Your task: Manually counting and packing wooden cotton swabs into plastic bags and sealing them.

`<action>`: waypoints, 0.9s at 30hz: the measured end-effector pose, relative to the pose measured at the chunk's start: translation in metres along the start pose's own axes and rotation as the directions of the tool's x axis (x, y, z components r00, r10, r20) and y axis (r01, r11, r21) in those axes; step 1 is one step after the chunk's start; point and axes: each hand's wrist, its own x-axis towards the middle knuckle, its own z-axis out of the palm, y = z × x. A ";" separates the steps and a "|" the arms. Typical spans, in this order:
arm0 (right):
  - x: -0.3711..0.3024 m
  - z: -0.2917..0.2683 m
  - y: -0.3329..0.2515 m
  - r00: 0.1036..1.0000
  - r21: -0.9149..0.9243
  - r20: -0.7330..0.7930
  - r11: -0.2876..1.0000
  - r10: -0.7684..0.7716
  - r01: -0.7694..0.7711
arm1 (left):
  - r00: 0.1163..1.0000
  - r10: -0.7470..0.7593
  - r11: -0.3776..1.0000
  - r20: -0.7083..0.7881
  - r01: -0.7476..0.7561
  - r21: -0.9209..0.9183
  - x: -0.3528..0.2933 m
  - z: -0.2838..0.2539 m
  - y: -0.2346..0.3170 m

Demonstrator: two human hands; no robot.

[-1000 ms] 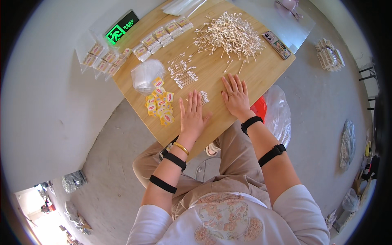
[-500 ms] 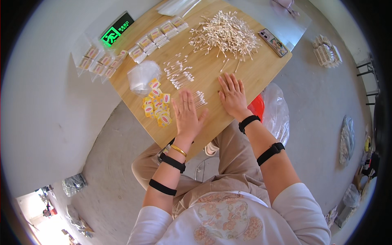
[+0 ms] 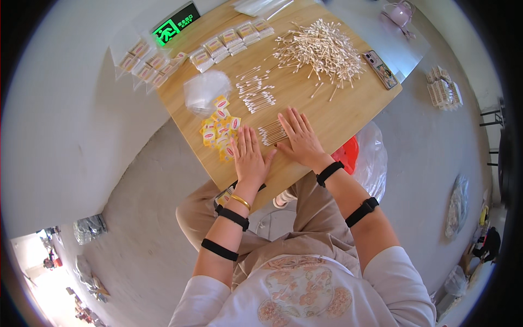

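Note:
A row of cotton swabs (image 3: pixel 272 133) lies side by side on the wooden table between my hands. My right hand (image 3: pixel 302 139) rests flat at the right end of this row, fingers stretched out, thumb and fingers beside the tips. On the other side my left hand (image 3: pixel 251 158) lies flat with its thumb apart, close to the row and touching the edge of a pile of yellow and white cards (image 3: pixel 220 131). Farther off is a looser group of swabs (image 3: pixel 256 91). A large heap of swabs (image 3: pixel 322 50) covers the far right part of the table.
Clear plastic bags (image 3: pixel 206 92) are stacked at the left, with packed swab bundles (image 3: pixel 231 39) in a row behind. Filled bags (image 3: pixel 143 65) stand by the wall near a green lit sign (image 3: pixel 175 24). A phone (image 3: pixel 380 70) lies at the table's right edge (image 3: pixel 400 87).
My right hand has moved left, up against the row of swabs. My left hand has shifted slightly down off the row's left side. The head view has turned a little.

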 end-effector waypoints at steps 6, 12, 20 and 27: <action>0.005 0.014 -0.016 0.998 -0.097 0.048 0.995 -0.033 0.038 | 1.000 0.010 1.000 -0.002 -0.010 0.012 0.007 0.002 0.007; 0.005 0.019 -0.018 0.997 -0.108 0.026 0.991 -0.070 0.072 | 0.999 0.025 0.999 -0.028 -0.026 -0.028 0.007 0.003 0.006; 0.004 0.013 -0.023 0.998 -0.135 0.041 0.989 -0.056 0.061 | 0.983 -0.096 0.980 -0.159 0.065 -0.189 0.000 -0.025 -0.003; 0.003 0.018 -0.022 0.995 -0.163 0.046 0.982 -0.086 0.093 | 0.975 -0.222 0.941 -0.010 0.211 -0.265 -0.053 -0.047 -0.027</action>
